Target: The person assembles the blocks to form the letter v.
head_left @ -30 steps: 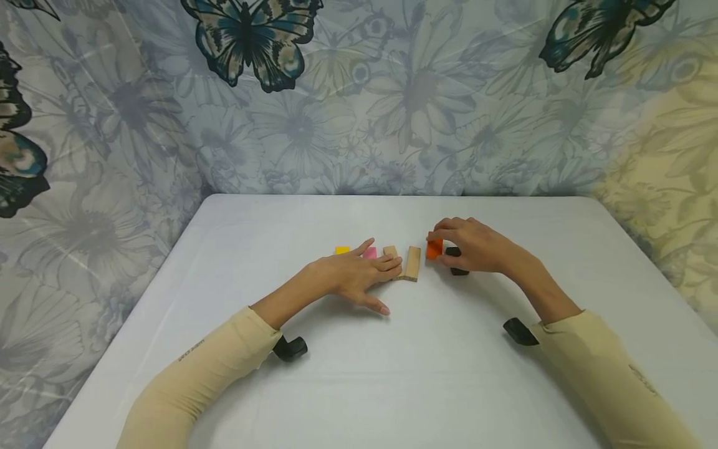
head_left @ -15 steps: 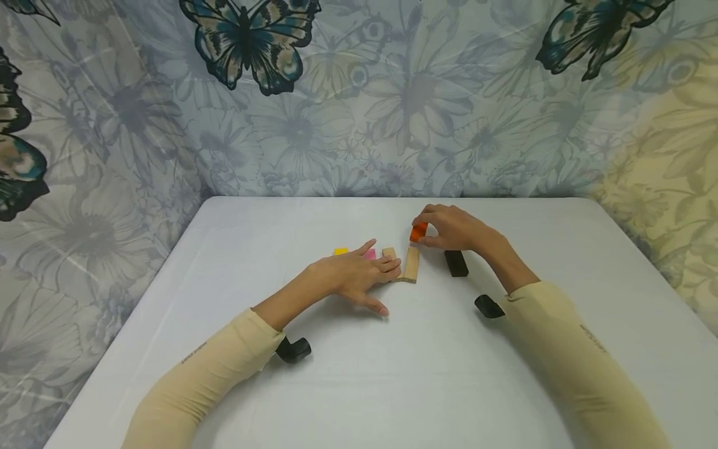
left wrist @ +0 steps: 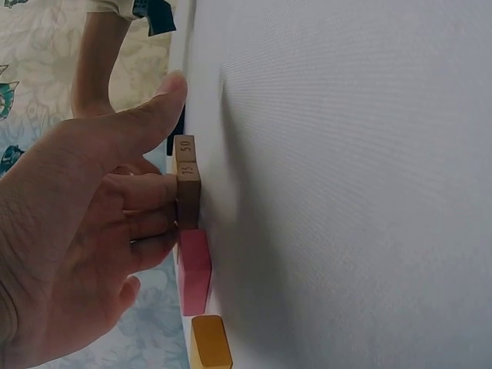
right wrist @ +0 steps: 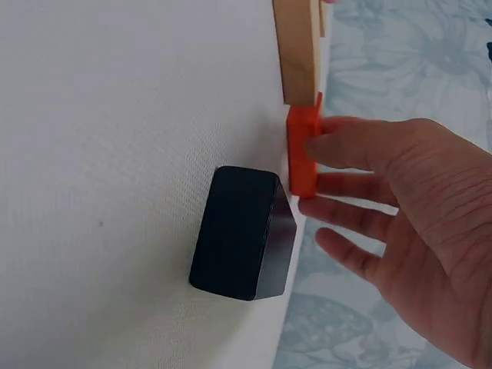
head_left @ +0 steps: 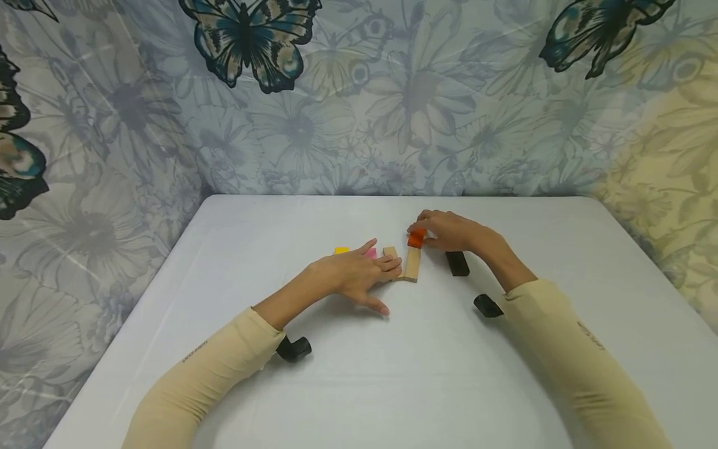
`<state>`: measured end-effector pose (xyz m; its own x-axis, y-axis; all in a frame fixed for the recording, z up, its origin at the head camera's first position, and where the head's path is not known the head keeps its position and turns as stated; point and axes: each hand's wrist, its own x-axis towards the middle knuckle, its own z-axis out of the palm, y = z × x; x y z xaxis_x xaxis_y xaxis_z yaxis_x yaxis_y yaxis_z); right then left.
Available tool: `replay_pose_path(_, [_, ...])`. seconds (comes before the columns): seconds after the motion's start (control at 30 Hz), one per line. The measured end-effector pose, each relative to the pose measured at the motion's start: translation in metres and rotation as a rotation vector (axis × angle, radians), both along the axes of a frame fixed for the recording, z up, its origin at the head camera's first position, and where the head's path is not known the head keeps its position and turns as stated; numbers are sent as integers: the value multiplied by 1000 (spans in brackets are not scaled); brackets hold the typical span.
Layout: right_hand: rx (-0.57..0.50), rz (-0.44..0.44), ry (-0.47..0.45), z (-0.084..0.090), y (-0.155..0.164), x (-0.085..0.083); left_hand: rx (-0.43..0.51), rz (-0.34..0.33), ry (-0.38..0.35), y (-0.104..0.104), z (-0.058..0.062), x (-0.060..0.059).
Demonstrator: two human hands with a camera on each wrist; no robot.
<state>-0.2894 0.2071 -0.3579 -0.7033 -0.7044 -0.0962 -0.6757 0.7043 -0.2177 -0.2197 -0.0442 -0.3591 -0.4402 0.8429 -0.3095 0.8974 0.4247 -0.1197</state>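
Up the desk (head_left: 381, 399), toward its back edge, the right hand (head_left: 453, 231) pinches an orange block (head_left: 416, 239) at a wooden block's (head_left: 412, 265) far end; the left hand (head_left: 356, 277), fingers spread, partly covers another, wide room on the near side. Left wrist: pink block (left wrist: 194, 273), yellow block (left wrist: 211, 342) continue the row. Right wrist: black block (right wrist: 234, 234) sits near the orange.

Orange block (head_left: 416, 239), at far end of pale wooden block (head_left: 412, 265), second wooden block (head_left: 389, 251) alongside

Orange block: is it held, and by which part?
Yes: the right hand holds the orange block, thumb against its middle; the fingers' contact is partly hidden.
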Motion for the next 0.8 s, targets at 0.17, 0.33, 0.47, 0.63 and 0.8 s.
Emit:
replay_pose_path(0.17, [20, 32, 7, -2, -2, 2, 8, 2, -15, -1, 0, 0])
replay_pose_path(0.33, [35, 38, 17, -2, -2, 1, 15, 4, -23, -1, 0, 0])
replay_pose_path(0.47, [33, 40, 10, -1, -3, 2, 12, 7, -26, -1, 0, 0])
replay_pose_path(0.63, [13, 33, -2, -1, -3, 3, 8, 7, -31, -1, 0, -1])
replay_pose_path(0.8, [7, 39, -15, 1, -3, 4, 15, 16, -45, -2, 0, -1])
